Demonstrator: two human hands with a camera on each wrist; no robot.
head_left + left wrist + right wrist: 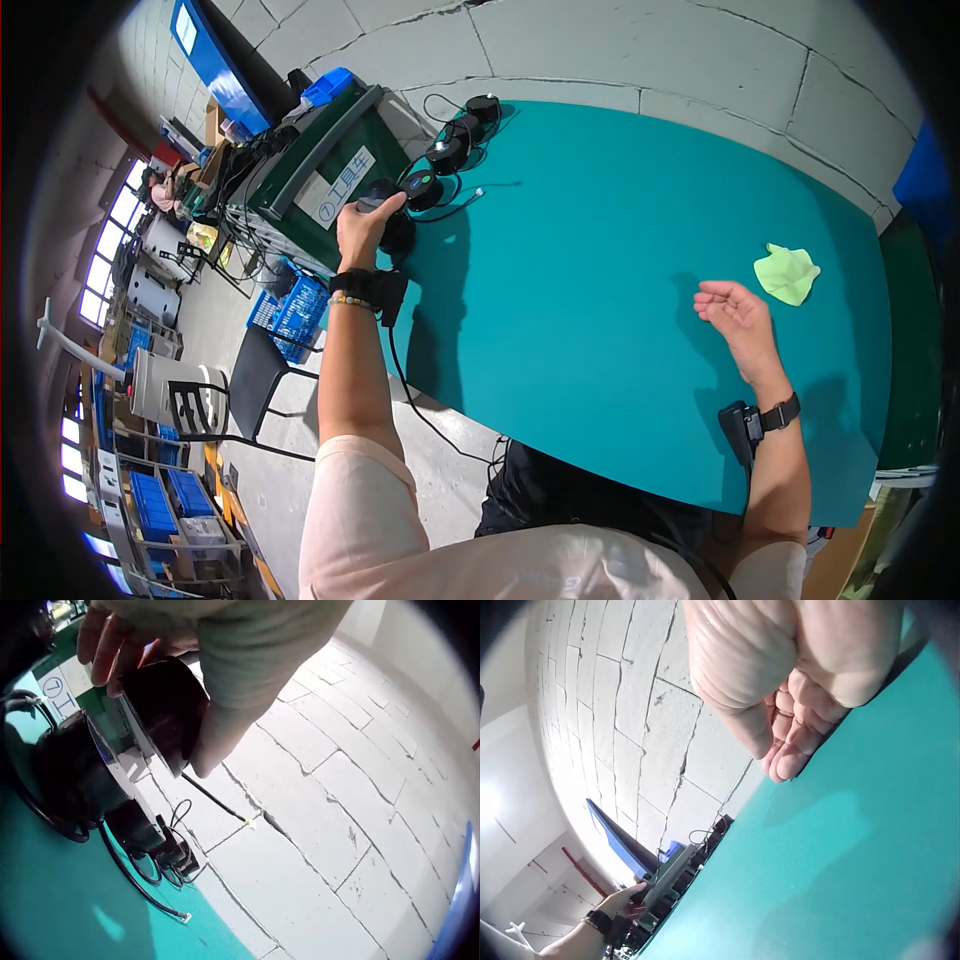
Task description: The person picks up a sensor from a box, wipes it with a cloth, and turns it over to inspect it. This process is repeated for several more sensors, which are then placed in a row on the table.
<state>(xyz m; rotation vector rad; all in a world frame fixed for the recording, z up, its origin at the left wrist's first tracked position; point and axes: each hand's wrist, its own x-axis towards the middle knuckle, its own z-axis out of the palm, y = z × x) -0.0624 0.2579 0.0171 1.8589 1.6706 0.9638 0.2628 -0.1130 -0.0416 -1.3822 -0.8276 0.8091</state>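
My left hand [362, 238] grips a black drum-shaped device [169, 709] at the left edge of the green table [600, 300]. In the left wrist view the thumb lies on one side of it and the fingers on the other. A short black cable with a white plug shows behind this device. Close by, more black round devices [445, 155] with coiled cables stand in a row along the table's left edge. Over the table's right part hovers my right hand [740, 325], palm turned inward, fingers loosely bent and holding nothing. A light green cloth [787, 274] lies crumpled just beyond it.
A dark green tool cart [310, 180] with a labelled side stands against the table's left edge. Behind the table runs a white block wall [620, 50]. On the floor at left are a black chair [258, 385] and a blue basket [300, 315].
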